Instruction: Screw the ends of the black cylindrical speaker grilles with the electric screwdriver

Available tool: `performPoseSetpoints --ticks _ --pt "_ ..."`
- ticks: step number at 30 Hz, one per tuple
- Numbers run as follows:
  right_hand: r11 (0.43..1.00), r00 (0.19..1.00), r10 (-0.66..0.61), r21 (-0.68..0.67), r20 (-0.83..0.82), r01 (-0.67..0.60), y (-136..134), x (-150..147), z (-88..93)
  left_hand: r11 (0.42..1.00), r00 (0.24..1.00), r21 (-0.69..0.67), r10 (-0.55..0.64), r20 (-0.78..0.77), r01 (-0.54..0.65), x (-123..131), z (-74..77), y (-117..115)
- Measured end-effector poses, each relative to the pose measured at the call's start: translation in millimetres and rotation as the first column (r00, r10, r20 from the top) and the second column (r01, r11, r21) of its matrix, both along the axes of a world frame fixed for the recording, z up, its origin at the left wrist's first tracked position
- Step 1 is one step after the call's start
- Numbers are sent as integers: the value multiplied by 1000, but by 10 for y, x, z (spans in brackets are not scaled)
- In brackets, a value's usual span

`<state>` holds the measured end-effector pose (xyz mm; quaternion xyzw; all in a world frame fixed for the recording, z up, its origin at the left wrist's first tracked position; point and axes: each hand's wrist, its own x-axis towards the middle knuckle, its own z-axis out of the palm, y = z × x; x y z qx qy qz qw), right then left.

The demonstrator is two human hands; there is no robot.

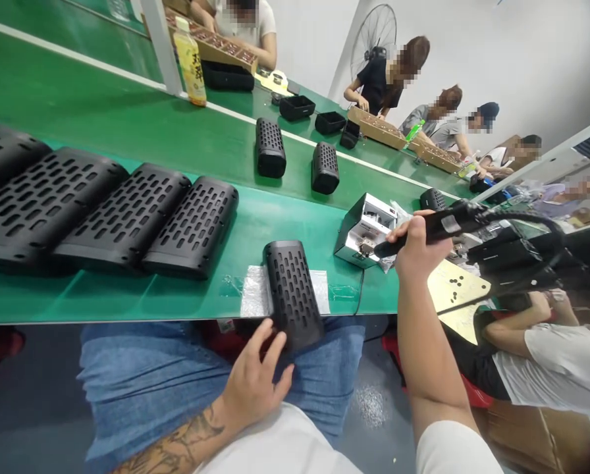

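Note:
My right hand (pixel 420 247) is wrapped round a black electric screwdriver (pixel 443 222), whose tip end points left to the front of a small white-and-black screw feeder (pixel 367 230). Close to the bench's front edge, a black housing with slotted holes (pixel 292 286) lies on a piece of bubble wrap (pixel 255 293), its near end jutting past the edge over my lap. My left hand (pixel 260 368) is just below that near end, fingers apart and holding nothing. Whether a fingertip touches the housing I cannot tell.
Several finished-looking slotted housings (pixel 122 214) lean in a row at left on the green bench (pixel 226 299). Two more housings (pixel 270 148) stand farther back. A drink bottle (pixel 190 62) is by a white post (pixel 161 46). Co-workers sit opposite and at right.

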<state>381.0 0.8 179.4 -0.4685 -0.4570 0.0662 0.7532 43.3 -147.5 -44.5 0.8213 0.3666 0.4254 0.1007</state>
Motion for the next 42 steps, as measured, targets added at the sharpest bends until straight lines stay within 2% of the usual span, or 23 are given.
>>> performPoseSetpoints --ticks 1,3,5,7,9,10,12,14,16,19,22,24,29,36,42 --pt "999 999 -50 -3 18 50 118 153 -61 992 994 65 -106 -12 107 21 62 46" --pt "997 997 -74 -5 25 74 314 361 -206 939 960 204 -270 -68 278 54 277 276" --pt "999 999 -47 -19 1 48 430 455 -346 891 922 256 -326 -210 374 90 595 643" --pt "999 1000 -10 -51 -20 9 472 475 -452 875 813 132 -364 -455 466 144 948 1057" --pt "997 1000 10 -76 -27 -12 463 464 -518 874 702 -21 -404 -586 486 226 1249 1415" --pt "997 1000 11 -79 -26 -13 448 455 -536 875 658 -83 -417 -627 476 273 1361 1546" --pt "997 1000 5 -80 -22 -7 399 434 -541 917 630 -137 -359 -689 374 362 1504 1697" --pt "997 1000 10 -79 -28 -12 314 399 -502 966 631 -133 -247 -735 223 416 1568 1733" --pt "998 998 22 -56 -63 -26 172 328 -418 983 626 -148 -183 -758 109 420 1596 1724" --pt "992 985 129 3 -113 -130 -138 127 -242 966 605 -256 -216 -766 21 367 1624 1728" --pt "943 939 333 37 -81 -331 -442 -167 -110 944 585 -329 -258 -769 -16 320 1638 1749" --pt "909 908 416 31 -59 -415 -560 -368 -96 944 583 -331 -263 -769 -11 312 1637 1752" --pt "881 880 472 -20 -45 -473 -544 -667 -239 946 581 -322 -251 -774 -20 322 1628 1737" --pt "841 844 531 -76 -78 -536 -447 -682 -348 936 597 -351 -270 -755 -20 330 1650 1725" --pt "766 776 629 -128 -52 -630 -463 -680 -327 923 585 -382 -290 -757 -36 349 1715 1703"
